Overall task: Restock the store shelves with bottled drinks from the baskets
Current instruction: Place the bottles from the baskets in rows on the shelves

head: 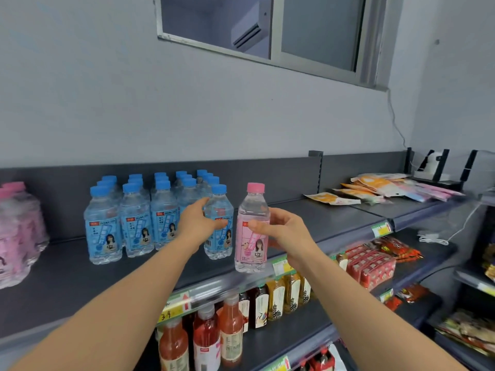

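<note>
On the dark top shelf [67, 277] stand several blue-capped water bottles [134, 210] in rows. My left hand [199, 222] grips the front right blue-labelled bottle [218, 236], which stands upright on the shelf. My right hand [281, 231] holds a pink-capped, pink-labelled bottle [253, 218] upright, just right of the blue one, near the shelf's front edge. Whether its base touches the shelf I cannot tell. No basket is in view.
A shrink-wrapped pack of pink bottles [18, 231] stands at the far left of the shelf. Flat snack packets [375, 188] lie on the right part. The lower shelf holds red and amber drink bottles [227, 336] and red packets [375, 266]. A window [267, 30] is above.
</note>
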Motion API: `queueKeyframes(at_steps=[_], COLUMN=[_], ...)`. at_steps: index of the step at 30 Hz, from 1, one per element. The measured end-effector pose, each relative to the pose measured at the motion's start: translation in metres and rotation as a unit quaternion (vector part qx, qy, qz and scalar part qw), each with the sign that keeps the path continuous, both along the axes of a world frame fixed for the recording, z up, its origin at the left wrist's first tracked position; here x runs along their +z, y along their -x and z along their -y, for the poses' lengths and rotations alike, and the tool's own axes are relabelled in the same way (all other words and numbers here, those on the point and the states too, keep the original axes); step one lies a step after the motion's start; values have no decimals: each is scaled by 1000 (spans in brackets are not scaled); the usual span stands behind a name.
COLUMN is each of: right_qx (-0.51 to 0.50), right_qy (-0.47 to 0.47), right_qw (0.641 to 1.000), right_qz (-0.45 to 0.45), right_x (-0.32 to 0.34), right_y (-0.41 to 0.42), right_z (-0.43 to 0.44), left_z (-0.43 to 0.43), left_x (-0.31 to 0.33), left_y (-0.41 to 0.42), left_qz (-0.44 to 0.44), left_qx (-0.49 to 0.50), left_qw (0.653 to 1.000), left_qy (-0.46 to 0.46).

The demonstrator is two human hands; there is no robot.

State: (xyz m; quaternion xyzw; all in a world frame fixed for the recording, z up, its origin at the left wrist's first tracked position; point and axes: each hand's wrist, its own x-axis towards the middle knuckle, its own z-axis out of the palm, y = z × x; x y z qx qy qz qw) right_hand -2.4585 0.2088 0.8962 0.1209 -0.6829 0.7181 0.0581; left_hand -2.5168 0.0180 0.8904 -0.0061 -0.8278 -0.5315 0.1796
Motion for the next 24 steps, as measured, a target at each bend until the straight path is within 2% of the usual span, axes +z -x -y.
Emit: queueKeyframes(at_steps=[11,24], right_qx=[12,18], right_qy=[-17,-39], right_qw=[1000,999], right_qz=[13,15], right_x=[-5,-4], right_y=[14,16], right_z=[-6,-5], left_z=[-8,-8], left_x=[-4,-7], left_y=[21,23], left_qz=[-4,-21], left_qx=[46,67], left_qw=[999,995], left_qy=[12,77])
